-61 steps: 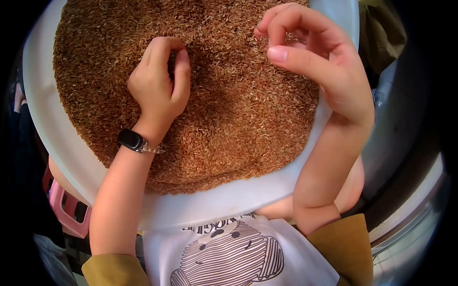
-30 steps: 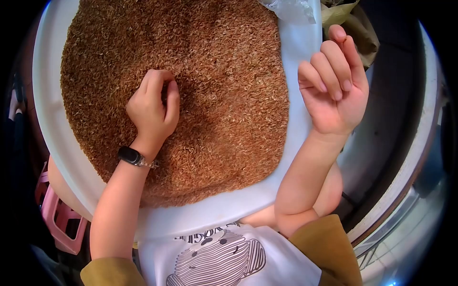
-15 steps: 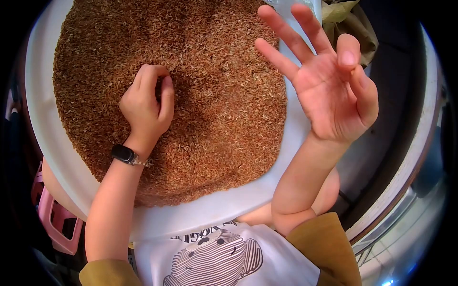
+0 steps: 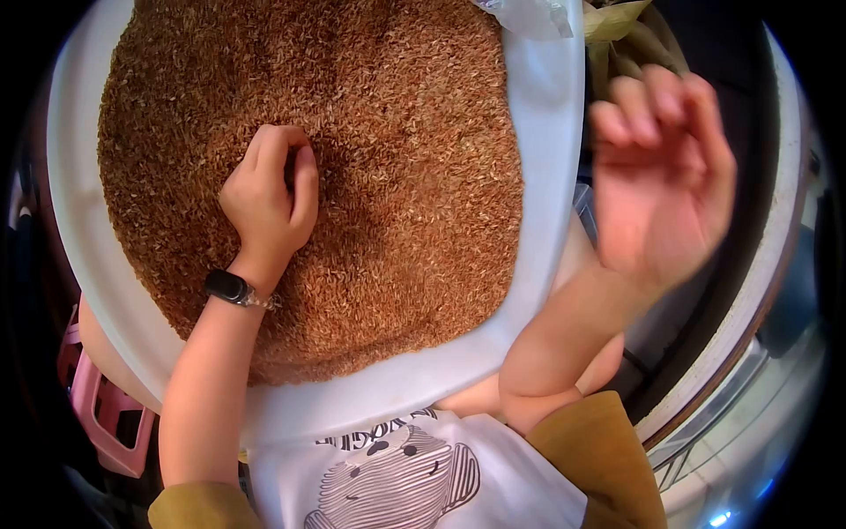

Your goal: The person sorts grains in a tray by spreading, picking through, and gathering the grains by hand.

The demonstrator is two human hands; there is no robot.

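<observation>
Reddish-brown grain [image 4: 405, 194] is spread in a thick layer over a large white tray [image 4: 441, 375] on my lap. My left hand [image 4: 269, 189], with a black band at the wrist, rests on the grain, its thumb and fingers curled together; whatever they hold, if anything, is hidden. Beyond the tray's right edge, my right hand [image 4: 661, 176] is raised with the palm toward me. Its fingers are bent and smeared by motion, so their grip cannot be made out.
Clear plastic [image 4: 533, 16] lies at the tray's upper right. Behind my right hand is a brown bag [image 4: 648, 44]. A pink plastic stool [image 4: 110, 410] stands at the lower left. A pale curved rim [image 4: 731, 339] runs along the right side.
My right hand has moved right, away from the tray, and its outstretched fingers have bent inward. My left hand has stayed in nearly the same spot on the grain.
</observation>
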